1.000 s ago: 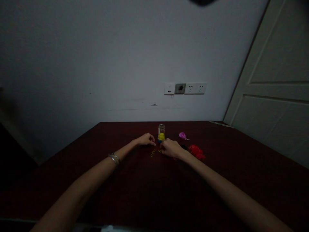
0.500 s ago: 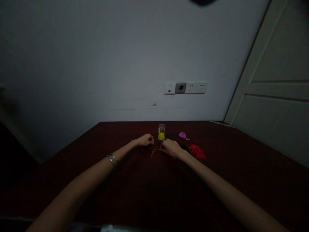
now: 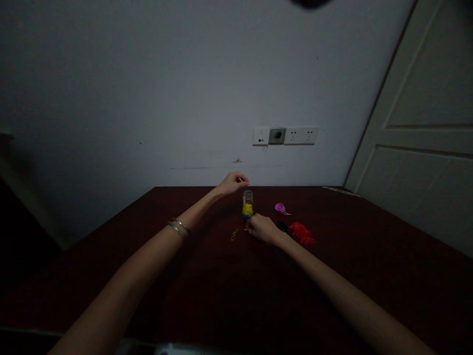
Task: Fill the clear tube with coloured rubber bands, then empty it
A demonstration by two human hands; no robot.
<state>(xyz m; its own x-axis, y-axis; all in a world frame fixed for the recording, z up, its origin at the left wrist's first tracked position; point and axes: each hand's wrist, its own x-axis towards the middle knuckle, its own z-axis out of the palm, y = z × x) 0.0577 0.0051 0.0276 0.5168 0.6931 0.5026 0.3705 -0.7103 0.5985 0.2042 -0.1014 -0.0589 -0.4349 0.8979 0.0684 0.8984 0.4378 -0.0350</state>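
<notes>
Pale wall (image 3: 199, 88) behind, dark red table (image 3: 236, 286) in front, door (image 3: 421, 88) on the right. Right hand (image 3: 263, 229) low at table, fingers curled, tips hidden; can't tell if gripping. Left hand (image 3: 232, 183) raised just above and left of jar mouth, thumb and forefinger pinched together; can't tell if anything's between. Red bundle (image 3: 302, 232) right of right hand. Glass jar (image 3: 247, 209) upright, yellow over blue stuff inside, at right fingertips, contact unclear. Purple item (image 3: 280, 208) beyond right hand. Yellow loops (image 3: 234, 234) left of right fingers.
</notes>
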